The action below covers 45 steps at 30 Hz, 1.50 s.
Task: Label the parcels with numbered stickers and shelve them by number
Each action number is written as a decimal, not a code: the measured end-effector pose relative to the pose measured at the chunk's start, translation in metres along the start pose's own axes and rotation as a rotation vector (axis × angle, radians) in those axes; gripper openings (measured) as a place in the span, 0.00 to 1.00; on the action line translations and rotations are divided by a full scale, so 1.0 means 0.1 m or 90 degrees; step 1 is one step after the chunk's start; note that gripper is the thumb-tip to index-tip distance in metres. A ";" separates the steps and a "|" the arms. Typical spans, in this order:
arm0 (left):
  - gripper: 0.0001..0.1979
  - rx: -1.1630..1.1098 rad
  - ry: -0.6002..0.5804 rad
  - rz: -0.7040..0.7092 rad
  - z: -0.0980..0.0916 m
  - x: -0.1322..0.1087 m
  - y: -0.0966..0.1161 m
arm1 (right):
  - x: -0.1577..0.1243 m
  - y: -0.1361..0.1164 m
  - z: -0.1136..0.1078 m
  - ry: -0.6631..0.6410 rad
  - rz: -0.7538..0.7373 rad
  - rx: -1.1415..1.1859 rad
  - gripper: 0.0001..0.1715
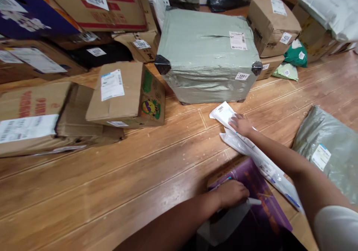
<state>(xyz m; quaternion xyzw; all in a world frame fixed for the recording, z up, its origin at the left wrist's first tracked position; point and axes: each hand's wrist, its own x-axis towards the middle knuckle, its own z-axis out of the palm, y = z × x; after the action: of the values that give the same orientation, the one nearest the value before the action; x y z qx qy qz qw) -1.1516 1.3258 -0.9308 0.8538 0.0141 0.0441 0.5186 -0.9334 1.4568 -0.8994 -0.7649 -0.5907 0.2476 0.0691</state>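
Observation:
My right hand (pixel 241 124) lies flat with fingers spread on a white plastic mailer (pixel 225 114) labelled 5005, which rests on the wooden floor just in front of a large grey-green wrapped parcel (pixel 207 53). My left hand (pixel 231 193) is closed around a white marker-like object (pixel 253 202), resting on a purple box (pixel 257 195) near the bottom of the view.
Cardboard boxes (pixel 125 94) with numbered labels are stacked along the left and back. A brown box (pixel 272 25) and green bags (pixel 295 55) sit at the back right. A grey-green bagged parcel (pixel 327 150) lies at the right. Wooden floor (pixel 125 176) spans the middle.

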 end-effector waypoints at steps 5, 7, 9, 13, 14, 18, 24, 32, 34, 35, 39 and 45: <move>0.15 -0.074 0.133 -0.170 -0.03 0.06 0.12 | -1.53 0.40 -0.26 -0.156 -0.030 0.479 0.31; 0.19 -0.141 0.186 -0.226 -0.05 0.15 0.21 | -2.00 0.44 -0.20 -0.220 0.030 0.629 0.29; 0.17 -0.227 0.226 -0.261 -0.07 0.26 0.30 | -2.30 0.45 -0.05 -0.193 0.093 0.726 0.28; 0.11 -0.396 0.212 -0.271 -0.05 0.44 0.49 | -2.63 0.48 0.25 0.049 0.170 0.746 0.24; 0.12 -0.447 0.199 -0.277 -0.02 0.46 0.53 | -2.70 0.49 0.27 0.110 0.162 0.707 0.21; 0.12 -0.540 0.180 -0.350 0.08 0.45 0.62 | -3.07 0.48 0.19 0.114 -0.066 0.597 0.14; 0.08 -0.395 0.176 -0.264 0.12 0.43 0.82 | -3.39 0.45 0.36 0.151 0.042 0.748 0.32; 0.22 -0.567 0.183 -0.498 0.35 0.56 0.98 | -3.40 0.52 0.58 0.107 0.289 0.882 0.28; 0.21 -0.546 0.160 -0.516 0.38 0.58 0.99 | -3.41 0.52 0.55 0.130 0.301 0.896 0.27; 0.20 -0.525 0.161 -0.519 0.38 0.59 1.00 | -3.41 0.51 0.54 0.132 0.300 0.910 0.28; 0.19 -0.443 0.214 -0.531 0.35 0.62 1.05 | -3.42 0.49 0.52 0.134 0.305 0.941 0.29; 0.25 -0.373 0.218 -0.534 0.33 0.62 1.15 | -3.42 0.48 0.45 0.120 0.332 0.903 0.32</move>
<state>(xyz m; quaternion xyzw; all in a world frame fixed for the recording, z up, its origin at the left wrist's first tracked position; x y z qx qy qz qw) -1.0889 1.2482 -0.8403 0.5749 0.4251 -0.0260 0.6986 -0.9742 1.1138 -0.8564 -0.6699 -0.0814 0.5097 0.5336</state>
